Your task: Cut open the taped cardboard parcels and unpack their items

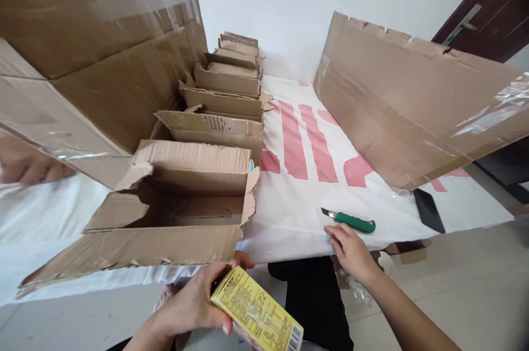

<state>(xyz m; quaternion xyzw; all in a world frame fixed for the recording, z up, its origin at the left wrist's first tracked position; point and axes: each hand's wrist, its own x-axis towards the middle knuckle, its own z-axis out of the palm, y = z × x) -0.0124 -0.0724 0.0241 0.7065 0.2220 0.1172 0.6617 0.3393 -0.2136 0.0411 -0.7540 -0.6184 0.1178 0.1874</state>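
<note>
1. Left hand [194, 301]: at the bottom edge of the view, fingers wrapped around a yellow printed carton [257, 315]; thumb on its near long side. The carton lies tilted below the table edge, barcode end toward the lower right.
2. Right hand [350, 249]: fingers spread and loose, holding nothing; fingertips rest on the white sheet at the table's near edge.
3. Utility knife [353, 221]: green handle, short blade out and pointing left; lies flat on the sheet just beyond the right hand's fingertips, not gripped.
4. White sheet with red markings [297, 196]: covers the table; broad red bars run away from the viewer.
5. Open cardboard box [182, 202]: nearest of a row, on the table left of the knife, flaps torn and folded outward, front flap hanging toward the viewer.
6. Dark flat item [428, 210]: on the sheet to the right, near the table's edge; kind not discernible.
7. Row of open cardboard boxes [223, 86]: behind the nearest box, lined up toward the white wall.
8. Large taped cardboard panel [413, 108]: right side, leaning over the sheet.
9. Large taped cardboard boxes [95, 37]: stacked at left.
10. Another person's hand [25, 163]: far left edge, blurred, beside the stack.
11. Dark door with metal handle [483, 15]: upper right.
</note>
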